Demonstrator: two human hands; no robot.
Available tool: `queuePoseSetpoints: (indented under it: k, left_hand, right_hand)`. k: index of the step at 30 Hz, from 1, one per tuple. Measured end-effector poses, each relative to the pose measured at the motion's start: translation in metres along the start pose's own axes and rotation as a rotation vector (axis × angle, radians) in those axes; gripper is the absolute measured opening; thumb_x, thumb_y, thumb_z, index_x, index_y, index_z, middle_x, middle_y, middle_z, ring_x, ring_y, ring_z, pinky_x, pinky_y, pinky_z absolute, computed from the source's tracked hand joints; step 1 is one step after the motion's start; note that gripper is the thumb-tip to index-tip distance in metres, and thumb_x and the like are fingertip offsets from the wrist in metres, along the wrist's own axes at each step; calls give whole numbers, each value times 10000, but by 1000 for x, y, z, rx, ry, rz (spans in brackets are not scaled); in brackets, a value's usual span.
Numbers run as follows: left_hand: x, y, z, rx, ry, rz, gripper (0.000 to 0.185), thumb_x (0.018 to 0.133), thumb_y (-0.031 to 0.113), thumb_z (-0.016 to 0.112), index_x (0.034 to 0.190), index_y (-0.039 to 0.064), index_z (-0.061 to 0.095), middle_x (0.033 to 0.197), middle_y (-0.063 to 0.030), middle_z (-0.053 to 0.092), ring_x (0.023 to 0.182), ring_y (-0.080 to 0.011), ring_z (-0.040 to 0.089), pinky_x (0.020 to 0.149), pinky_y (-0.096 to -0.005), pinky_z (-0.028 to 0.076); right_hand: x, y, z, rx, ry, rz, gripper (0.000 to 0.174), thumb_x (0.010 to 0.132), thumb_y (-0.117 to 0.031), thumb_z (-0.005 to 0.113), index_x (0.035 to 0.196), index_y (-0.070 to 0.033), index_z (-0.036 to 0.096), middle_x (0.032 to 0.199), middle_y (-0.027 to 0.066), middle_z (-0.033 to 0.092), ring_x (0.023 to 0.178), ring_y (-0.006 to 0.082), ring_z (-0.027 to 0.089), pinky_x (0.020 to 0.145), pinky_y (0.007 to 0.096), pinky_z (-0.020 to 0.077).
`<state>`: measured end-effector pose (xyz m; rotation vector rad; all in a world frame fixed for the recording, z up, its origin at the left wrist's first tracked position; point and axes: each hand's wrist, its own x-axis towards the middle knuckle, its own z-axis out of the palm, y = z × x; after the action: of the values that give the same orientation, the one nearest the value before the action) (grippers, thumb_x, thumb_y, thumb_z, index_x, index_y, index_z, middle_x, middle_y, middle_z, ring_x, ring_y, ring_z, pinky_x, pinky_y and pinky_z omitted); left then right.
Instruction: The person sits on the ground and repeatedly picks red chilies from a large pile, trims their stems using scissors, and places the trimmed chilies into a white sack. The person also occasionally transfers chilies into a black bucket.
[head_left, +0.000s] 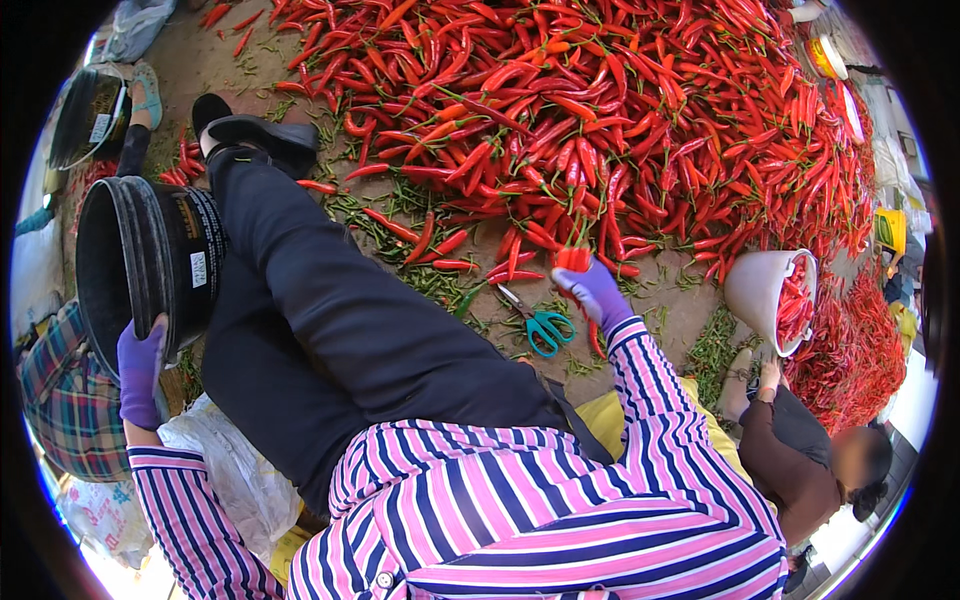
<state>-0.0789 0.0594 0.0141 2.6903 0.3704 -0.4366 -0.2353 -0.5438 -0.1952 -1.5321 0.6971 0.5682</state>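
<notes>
My left hand (141, 371), in a purple glove, grips the rim of a black plastic bucket (180, 262) that lies tilted beside my legs, its mouth facing left. In my right hand (596, 292), gloved too, are red chili peppers (574, 259), their green stems pointing up toward the heap. How many I hold cannot be told. A large heap of red chili peppers (570, 112) spreads over the ground before me. Teal-handled scissors (547, 331) lie on the ground just left of my right hand, with loose peppers and cut green stems around them.
At the right, a person in a brown top (787, 465) sits by a white bucket (757, 289) with red peppers in it. Another black bucket (90, 120) stands at the upper left near someone's foot. A person in plaid (75, 412) is at the left edge. Plastic sacks (232, 465) lie beside me.
</notes>
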Motion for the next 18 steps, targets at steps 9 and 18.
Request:
queuePoseSetpoints:
  k: [9, 18]
  left_hand:
    - [2, -11, 0, 43, 22, 44, 320, 878, 252, 630, 971, -54, 635, 796, -23, 636, 693, -90, 533, 650, -261, 447]
    - [2, -5, 1, 10, 28, -44, 299, 861, 207, 638, 999, -58, 637, 835, -43, 658, 734, -92, 549, 702, -255, 453]
  right_hand:
    - [50, 25, 62, -662, 419, -21, 516, 750, -428, 680, 1084, -46, 586, 994, 168, 648, 938, 283, 632, 794, 367, 488]
    - [44, 4, 58, -1043, 153, 49, 390, 727, -353, 649, 1058, -152, 603, 972, 108, 650, 933, 294, 618, 798, 417, 472]
